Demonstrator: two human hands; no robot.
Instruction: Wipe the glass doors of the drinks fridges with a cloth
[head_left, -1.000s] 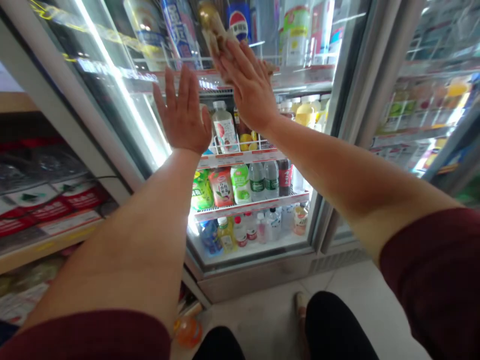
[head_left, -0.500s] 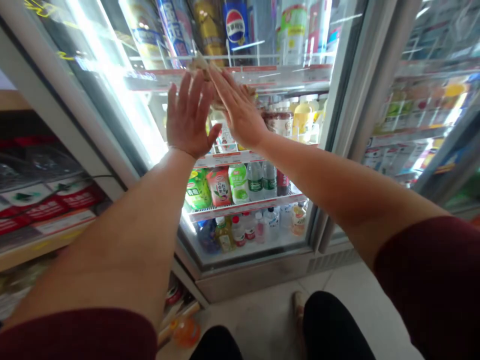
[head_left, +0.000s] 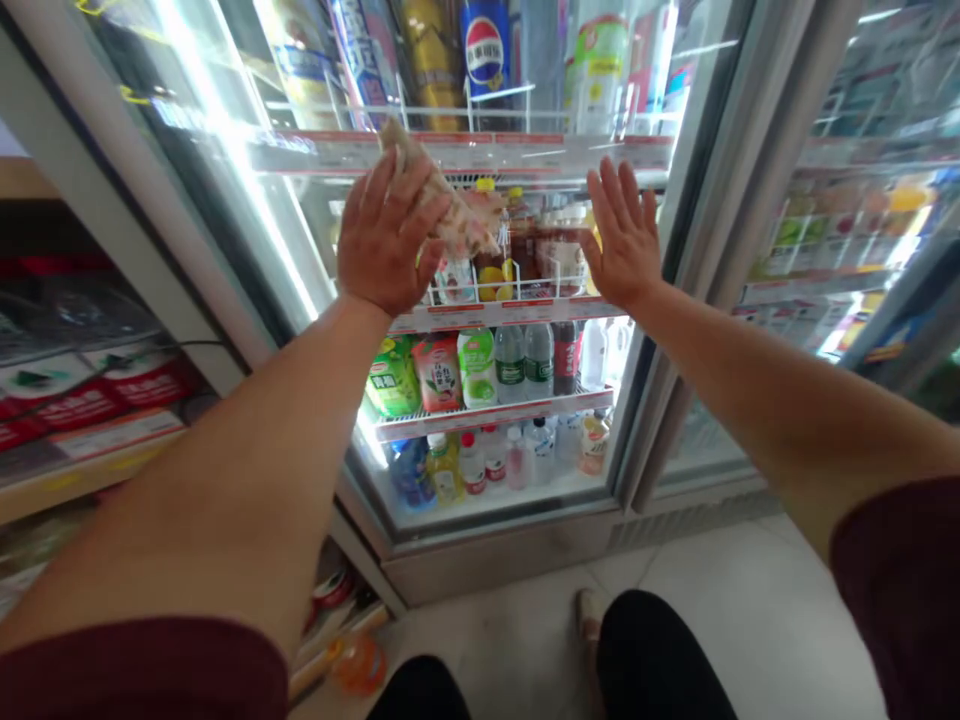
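A crumpled, pale patterned cloth (head_left: 442, 200) lies against the glass door (head_left: 525, 505) of a drinks fridge. My left hand (head_left: 386, 235) holds it there, fingers laid over its left part and thumb out to the right. To the right, my right hand (head_left: 624, 232) is raised with its palm toward the glass and the fingers stretched, holding nothing. Whether that palm touches the glass I cannot tell. Behind the door, the cloth and hands hide parts of the middle shelf's bottles.
Bottles, a blue Pepsi bottle (head_left: 485, 50) among them, fill the shelves behind the glass. A metal door frame (head_left: 731, 200) stands right, beside another fridge door. Left is a shelf with red-and-white packs (head_left: 112, 390). An orange bottle (head_left: 358, 663) sits low near my feet.
My right hand has moved away from the left hand and cloth, rightward across the door. The left hand stays near the same place, and more of the cloth shows.
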